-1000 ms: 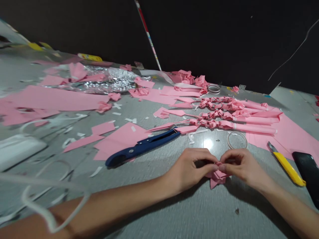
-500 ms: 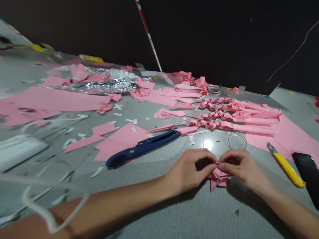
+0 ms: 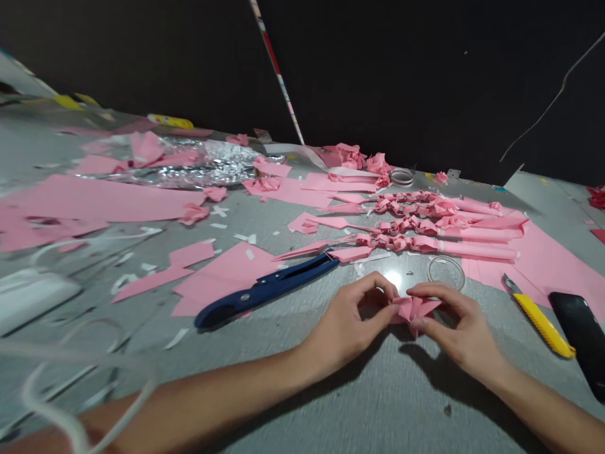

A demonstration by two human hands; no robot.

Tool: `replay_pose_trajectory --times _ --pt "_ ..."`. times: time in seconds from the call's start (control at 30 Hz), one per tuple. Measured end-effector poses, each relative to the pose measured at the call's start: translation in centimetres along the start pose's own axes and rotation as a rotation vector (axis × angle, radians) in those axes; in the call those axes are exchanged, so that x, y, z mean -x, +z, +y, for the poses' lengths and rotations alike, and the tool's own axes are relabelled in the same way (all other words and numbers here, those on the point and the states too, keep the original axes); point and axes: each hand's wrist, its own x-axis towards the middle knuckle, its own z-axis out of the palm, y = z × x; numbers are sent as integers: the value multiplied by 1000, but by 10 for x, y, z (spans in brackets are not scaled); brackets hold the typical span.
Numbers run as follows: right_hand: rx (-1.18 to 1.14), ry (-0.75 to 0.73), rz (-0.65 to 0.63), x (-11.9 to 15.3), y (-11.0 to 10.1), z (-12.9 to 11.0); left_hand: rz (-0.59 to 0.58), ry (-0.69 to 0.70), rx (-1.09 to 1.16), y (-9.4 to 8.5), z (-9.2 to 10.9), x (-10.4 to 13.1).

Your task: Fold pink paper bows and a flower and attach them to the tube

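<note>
A small folded pink paper piece (image 3: 411,309), with pointed petal-like flaps, is held just above the grey surface. My left hand (image 3: 357,312) pinches its left side between thumb and fingers. On the other side, my right hand (image 3: 456,325) grips it, thumb below and fingertips along the top. Beyond my hands lie several pink paper chains (image 3: 401,243) with rolled paper ends. A blue scissor-like cutting tool (image 3: 265,290) rests left of my left hand. To the right of my right hand is a yellow utility knife (image 3: 539,321) with its blade out.
A black phone (image 3: 579,337) lies at the far right. A tape ring (image 3: 447,271) sits beyond my right hand. Pink sheets (image 3: 227,271), paper scraps and crumpled silver foil (image 3: 217,165) cover the left and back. A white cable (image 3: 70,403) loops at lower left, near my forearm.
The folded paper has been turned and lifted slightly. My right thumb has moved lower on it and the right fingers have spread wider. The view has shifted a little.
</note>
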Motion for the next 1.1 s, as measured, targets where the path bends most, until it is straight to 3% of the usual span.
replay_pose_trajectory --times 0.13,0.33,0.5,0.7,0.93,1.1 --pt "139 -206 12 4 3 -4 -7 192 -178 -1 3 6" --pt "266 -547 -14 10 3 -5 23 637 -421 -6 1 11" --pt "351 -735 -35 12 4 -3 31 837 -514 -6 1 11" --pt "395 -801 -25 13 3 0 27 867 -547 -7 1 13" --pt "383 -744 -40 17 1 5 2 859 -555 -9 1 16" --pt "505 -780 -48 17 -1 2 -16 861 -579 -10 -2 16"
